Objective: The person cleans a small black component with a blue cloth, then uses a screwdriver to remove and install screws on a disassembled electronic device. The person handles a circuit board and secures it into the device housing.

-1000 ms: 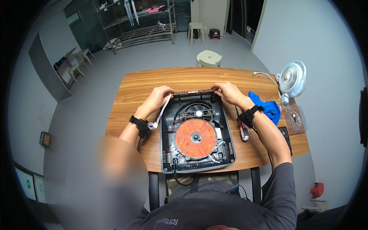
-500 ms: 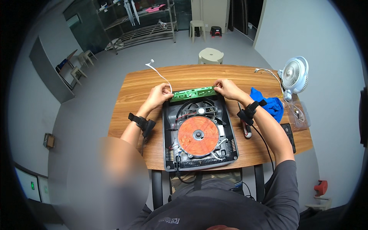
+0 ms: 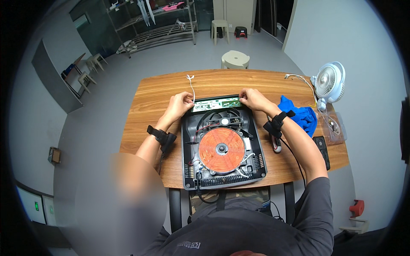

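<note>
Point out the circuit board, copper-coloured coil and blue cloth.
Circuit board [image 3: 216, 104], head view: middle of its face.
Copper-coloured coil [image 3: 222, 160], head view: windings below its centre.
Blue cloth [image 3: 303, 119], head view: middle of its folds.

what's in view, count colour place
table: one, brown, centre
appliance base: one, black, on table
coil: one, orange, inside base
circuit board: one, green, base's far end
cable: one, white, beyond board
tool: one, red-grey, right of base
cloth: one, blue, table's right
fan: one, pale blue, far right
tray: one, clear, right edge
slab: one, black, right edge
stools: at least four, mostly cream, background
straps: two, black, wrists
left hand: one, bare, board's left
right hand: one, bare, board's right
</note>
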The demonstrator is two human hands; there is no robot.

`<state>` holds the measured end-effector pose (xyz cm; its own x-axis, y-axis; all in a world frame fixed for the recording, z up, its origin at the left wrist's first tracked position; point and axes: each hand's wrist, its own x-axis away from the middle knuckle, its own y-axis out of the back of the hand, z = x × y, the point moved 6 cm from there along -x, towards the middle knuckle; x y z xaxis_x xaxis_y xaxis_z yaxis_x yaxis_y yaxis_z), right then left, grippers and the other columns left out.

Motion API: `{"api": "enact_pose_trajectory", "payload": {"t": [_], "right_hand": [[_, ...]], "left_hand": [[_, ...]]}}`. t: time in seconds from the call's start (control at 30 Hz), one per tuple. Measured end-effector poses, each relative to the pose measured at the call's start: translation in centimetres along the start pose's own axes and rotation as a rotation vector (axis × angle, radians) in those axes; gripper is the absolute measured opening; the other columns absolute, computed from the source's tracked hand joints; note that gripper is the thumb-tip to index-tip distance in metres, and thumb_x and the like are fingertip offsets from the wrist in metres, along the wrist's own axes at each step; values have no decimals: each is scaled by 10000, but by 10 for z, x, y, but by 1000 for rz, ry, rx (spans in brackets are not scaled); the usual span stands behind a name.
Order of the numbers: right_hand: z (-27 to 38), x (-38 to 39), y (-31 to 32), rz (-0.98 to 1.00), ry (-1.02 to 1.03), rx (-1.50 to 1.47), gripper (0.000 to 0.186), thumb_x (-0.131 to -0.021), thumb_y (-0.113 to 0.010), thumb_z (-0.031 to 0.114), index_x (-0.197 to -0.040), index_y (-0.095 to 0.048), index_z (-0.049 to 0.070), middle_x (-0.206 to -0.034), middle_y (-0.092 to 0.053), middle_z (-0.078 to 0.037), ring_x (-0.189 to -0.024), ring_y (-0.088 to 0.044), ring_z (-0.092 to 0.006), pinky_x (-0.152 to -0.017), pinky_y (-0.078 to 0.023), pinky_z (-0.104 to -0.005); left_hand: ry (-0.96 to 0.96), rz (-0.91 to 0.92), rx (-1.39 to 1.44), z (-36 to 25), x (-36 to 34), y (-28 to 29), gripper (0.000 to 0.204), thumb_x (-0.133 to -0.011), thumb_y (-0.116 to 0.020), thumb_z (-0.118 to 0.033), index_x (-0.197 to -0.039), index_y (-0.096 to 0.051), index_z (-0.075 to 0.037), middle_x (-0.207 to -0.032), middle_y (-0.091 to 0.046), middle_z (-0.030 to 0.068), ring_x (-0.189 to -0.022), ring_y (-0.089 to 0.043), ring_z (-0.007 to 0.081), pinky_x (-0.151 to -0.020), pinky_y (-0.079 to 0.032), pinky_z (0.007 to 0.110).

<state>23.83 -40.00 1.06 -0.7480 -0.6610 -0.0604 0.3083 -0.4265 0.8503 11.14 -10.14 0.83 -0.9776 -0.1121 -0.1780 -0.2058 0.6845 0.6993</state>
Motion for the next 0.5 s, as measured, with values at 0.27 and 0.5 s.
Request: {"api": "enact_pose_trajectory", "payload": {"t": [0.27, 0.5], "right_hand": [[-2, 2, 1, -22, 5, -17, 247, -927, -691, 183, -1082, -738, -2, -988, -756, -223, -972, -730, -391, -884, -563, -454], [15, 1, 17, -99, 83, -108, 199, -882, -718, 109, -1039, -701, -12, -952, -739, -215, -935, -720, -389, -840, -559, -446]], "left_hand": [[4, -17, -1, 0, 0, -1, 319, -857, -781, -26, -1170, -728, 9, -974, -785, 111, -864, -752, 154, -801, -605, 296], [-12, -123, 2, -11, 2, 19, 342, -840, -789, -20, -1176, -727, -1, -954, -767, 68, -842, -728, 137, -804, -601, 297]]}}
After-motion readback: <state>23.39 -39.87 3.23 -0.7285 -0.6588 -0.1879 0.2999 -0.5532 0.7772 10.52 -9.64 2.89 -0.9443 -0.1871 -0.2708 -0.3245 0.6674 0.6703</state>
